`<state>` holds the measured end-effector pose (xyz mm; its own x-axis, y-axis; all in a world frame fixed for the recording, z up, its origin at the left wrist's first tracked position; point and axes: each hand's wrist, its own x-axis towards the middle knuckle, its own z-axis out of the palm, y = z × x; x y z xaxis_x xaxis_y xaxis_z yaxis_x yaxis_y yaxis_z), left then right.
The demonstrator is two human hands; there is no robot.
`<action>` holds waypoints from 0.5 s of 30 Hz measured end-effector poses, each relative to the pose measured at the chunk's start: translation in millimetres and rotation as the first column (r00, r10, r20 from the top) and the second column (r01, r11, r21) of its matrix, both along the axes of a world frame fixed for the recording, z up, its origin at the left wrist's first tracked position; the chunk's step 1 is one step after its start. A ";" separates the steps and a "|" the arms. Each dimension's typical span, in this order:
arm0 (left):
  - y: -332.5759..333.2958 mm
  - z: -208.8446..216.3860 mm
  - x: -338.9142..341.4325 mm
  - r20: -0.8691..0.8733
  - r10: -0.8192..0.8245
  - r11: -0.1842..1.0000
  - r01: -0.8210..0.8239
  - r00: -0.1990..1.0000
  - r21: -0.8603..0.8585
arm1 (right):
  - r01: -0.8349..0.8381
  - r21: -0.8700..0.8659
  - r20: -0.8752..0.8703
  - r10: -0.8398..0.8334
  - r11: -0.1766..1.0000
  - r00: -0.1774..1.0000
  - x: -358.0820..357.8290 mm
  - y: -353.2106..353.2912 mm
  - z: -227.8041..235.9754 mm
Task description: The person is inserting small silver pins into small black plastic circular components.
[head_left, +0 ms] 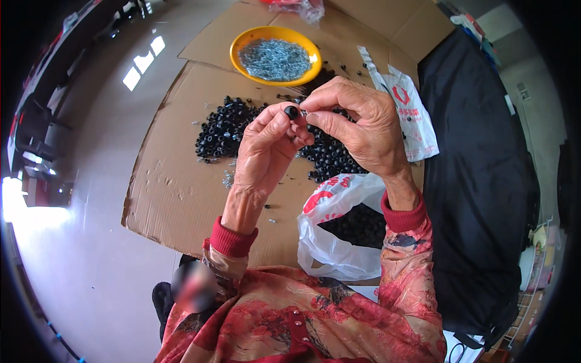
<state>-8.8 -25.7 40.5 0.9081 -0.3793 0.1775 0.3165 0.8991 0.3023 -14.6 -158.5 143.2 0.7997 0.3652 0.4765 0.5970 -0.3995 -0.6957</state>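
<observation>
Over the piles, my left hand (260,148) holds a small round black plastic part (292,112) with a hole in it, between thumb and fingers. My right hand (366,124) meets it from the right, thumb and forefinger pinched on a tiny silvery metal piece (303,113) beside the black part; its exact kind is too small to tell. Beneath and around both hands lie heaps of similar black plastic parts (224,130), with a few silvery bits among them. Beyond the hands, a yellow bowl (235,48) holds many small silvery metal pieces (275,59).
Cardboard sheets (157,193) cover the work area. Near my right forearm, an open white plastic bag (311,245) contains more black parts. A flattened white bag (423,136) lies at the right, next to a long black cloth-covered object (478,181). Red-and-clear plastic (299,9) lies at the far edge.
</observation>
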 end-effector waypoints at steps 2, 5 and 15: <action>-13.0 -2.2 -1.5 -0.008 0.007 0.998 -0.006 1.000 0.060 | 0.030 0.001 -0.014 -0.030 1.000 0.999 -1.6 -12.5 -4.6; -23.1 -5.9 -5.3 0.008 -0.002 0.998 0.001 1.000 0.063 | 0.039 -0.037 0.047 -0.037 0.999 0.998 -1.2 -23.5 -8.0; -19.4 -16.3 -10.5 0.015 0.034 0.991 -0.036 0.999 0.133 | -0.069 -0.156 -0.008 0.069 0.985 0.998 3.1 -25.1 -15.9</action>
<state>-19.3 -45.1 24.3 0.9193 -0.3681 0.1393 0.2806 0.8613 0.4236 -11.5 -183.6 127.4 0.7711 0.4892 0.4076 0.6253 -0.4609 -0.6298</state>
